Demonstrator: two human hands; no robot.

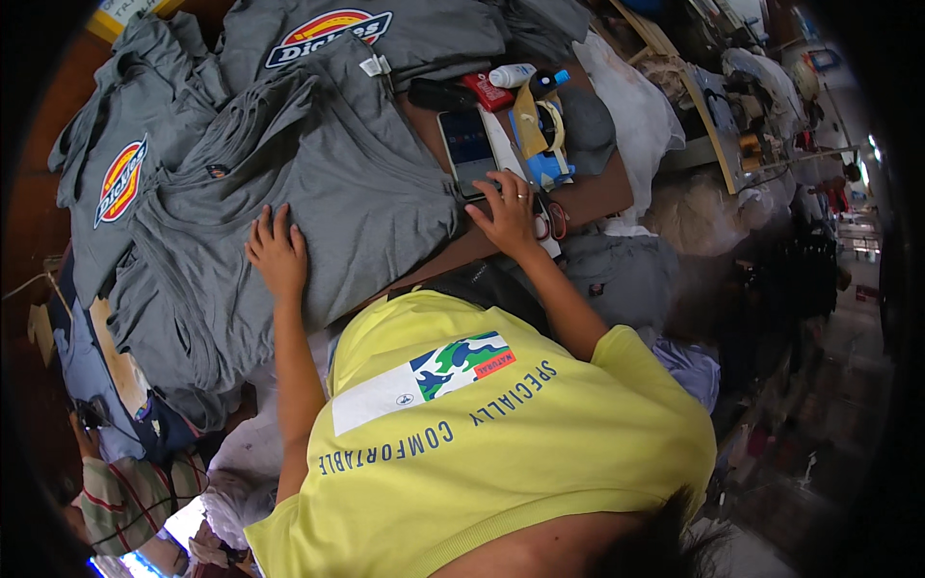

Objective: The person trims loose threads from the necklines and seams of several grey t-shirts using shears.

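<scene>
Grey T-shirts lie in loose layers over the table. My left hand rests flat on the nearest grey T-shirt, its fingers stretched out. At the table's right part, my right hand has its fingers apart, with the fingertips at the lower edge of a smartphone. A ring is on one finger. The phone lies face up beside the T-shirt, its screen mostly dark. Red-handled scissors lie just right of my right hand, partly hidden.
Beyond the phone are a black case, a red packet, a white bottle, a blue tape dispenser and a grey cap. More grey shirts with printed badges lie at left. Another person's checked sleeve shows at lower left.
</scene>
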